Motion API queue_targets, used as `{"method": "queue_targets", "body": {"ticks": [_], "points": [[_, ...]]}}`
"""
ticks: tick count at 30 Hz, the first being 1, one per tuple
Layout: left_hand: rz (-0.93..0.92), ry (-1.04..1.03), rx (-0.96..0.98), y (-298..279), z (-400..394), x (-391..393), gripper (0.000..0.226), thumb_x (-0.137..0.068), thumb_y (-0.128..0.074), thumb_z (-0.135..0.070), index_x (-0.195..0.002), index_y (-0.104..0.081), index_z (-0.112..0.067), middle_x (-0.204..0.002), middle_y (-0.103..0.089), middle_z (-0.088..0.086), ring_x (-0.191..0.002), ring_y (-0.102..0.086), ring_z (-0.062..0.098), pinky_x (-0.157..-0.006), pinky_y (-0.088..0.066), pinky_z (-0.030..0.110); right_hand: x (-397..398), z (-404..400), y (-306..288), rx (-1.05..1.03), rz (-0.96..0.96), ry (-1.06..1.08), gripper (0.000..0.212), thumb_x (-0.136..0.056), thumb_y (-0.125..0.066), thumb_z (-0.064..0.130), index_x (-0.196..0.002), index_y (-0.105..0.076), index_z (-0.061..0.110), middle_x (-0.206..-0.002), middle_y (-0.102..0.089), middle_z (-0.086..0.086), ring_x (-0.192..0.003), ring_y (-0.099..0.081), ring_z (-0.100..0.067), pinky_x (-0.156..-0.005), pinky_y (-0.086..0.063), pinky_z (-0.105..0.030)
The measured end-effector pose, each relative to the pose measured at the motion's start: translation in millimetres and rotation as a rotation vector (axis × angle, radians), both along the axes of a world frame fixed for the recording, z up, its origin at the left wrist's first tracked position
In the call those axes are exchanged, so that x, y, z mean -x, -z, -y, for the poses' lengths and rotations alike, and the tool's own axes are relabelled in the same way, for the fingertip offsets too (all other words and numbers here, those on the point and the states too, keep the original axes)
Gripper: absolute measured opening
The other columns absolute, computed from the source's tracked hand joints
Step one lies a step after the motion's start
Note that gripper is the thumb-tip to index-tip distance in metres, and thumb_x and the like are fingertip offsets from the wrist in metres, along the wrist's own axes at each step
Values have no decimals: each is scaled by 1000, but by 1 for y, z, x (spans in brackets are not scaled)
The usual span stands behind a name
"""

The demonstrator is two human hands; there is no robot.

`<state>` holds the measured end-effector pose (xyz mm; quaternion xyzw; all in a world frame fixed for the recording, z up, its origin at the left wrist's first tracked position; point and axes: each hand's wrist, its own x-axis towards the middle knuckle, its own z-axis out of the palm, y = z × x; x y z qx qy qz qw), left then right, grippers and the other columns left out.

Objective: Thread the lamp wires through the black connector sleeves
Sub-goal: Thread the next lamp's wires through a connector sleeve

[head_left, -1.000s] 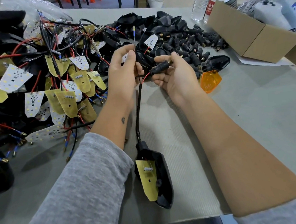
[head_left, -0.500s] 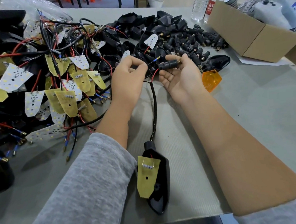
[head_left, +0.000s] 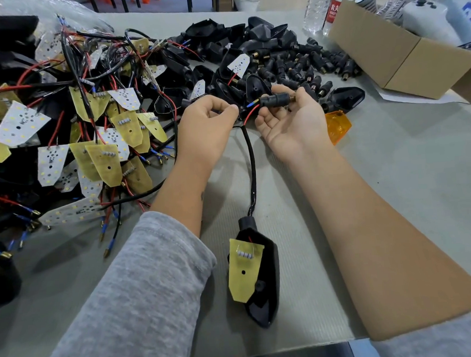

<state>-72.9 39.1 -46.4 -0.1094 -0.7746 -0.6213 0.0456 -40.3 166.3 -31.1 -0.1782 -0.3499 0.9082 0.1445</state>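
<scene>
The right hand (head_left: 291, 119) is lying palm up above the desk (head_left: 394, 182), its fingers (head_left: 305, 95) pinching a black connector sleeve (head_left: 275, 101) held level, with a red wire (head_left: 252, 112) and a blue-tipped wire entering its left end. The left hand (head_left: 206, 125) is pinching those wires just beside it, fingers curled narrow. A black cable (head_left: 251, 166) is running down to the lamp housing (head_left: 258, 276) lying on the desk between the forearms.
</scene>
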Motion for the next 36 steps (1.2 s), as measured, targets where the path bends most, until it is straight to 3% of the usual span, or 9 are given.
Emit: {"method": "queue_targets", "body": {"ticks": [4, 9, 13, 20, 27, 36], "points": [[3, -13, -4, 1, 0, 2, 15, -86, -67, -23, -71, -64, -24, -52, -54, -16, -51, -46, -1, -54, -41, 12, -1, 0, -1, -36, -16, -25, 48, -107, -27, 37, -84, -61, 11, -74, -61, -9, -57, -52, -17, -58, -47, -26], [-15, 37, -21, -2, 2, -1, 15, -85, -68, -22, -71, -68, -28, -47, -49, -18, -51, -41, -1, -53, -38, 11, 0, 0, -1, -158, 4, -74, 50, -107, -24, 39, -83, -60, 13, -72, -59, -6, -56, -50, -15, -58, -47, -26], [-28, 63, -47, -4, 3, -4, 13, -85, -69, -20, -74, -70, -27, -52, -56, -17, -56, -49, 0, -59, -43, 13, 0, 1, 0, -236, 6, -102, 50, -107, -23, 40, -86, -59, 13, -76, -58, -7, -56, -52, -14, -59, -47, -26], [-39, 86, -77, -6, 3, -6, 14, -83, -71, -14, -72, -71, -22, -50, -58, -13, -63, -52, 8, -63, -43, 17, 0, 3, 1, -260, 1, -92, 52, -107, -24, 40, -85, -60, 11, -73, -59, -7, -56, -54, -15, -63, -50, -28], [-44, 81, -47, -4, 3, -5, 11, -87, -71, -18, -76, -72, -23, -68, -67, -4, -64, -57, 1, -67, -48, 15, -2, 6, 0, -319, -16, -136, 50, -106, -25, 42, -85, -60, 13, -74, -59, -7, -61, -56, -14, -66, -51, -27], [-60, 102, -95, -3, 6, -4, 13, -88, -71, -17, -77, -73, -23, -70, -71, -7, -67, -62, 1, -69, -50, 15, -4, 8, -1, -309, -25, -147, 51, -107, -23, 41, -90, -60, 10, -77, -58, -9, -65, -57, -16, -71, -53, -29]]}}
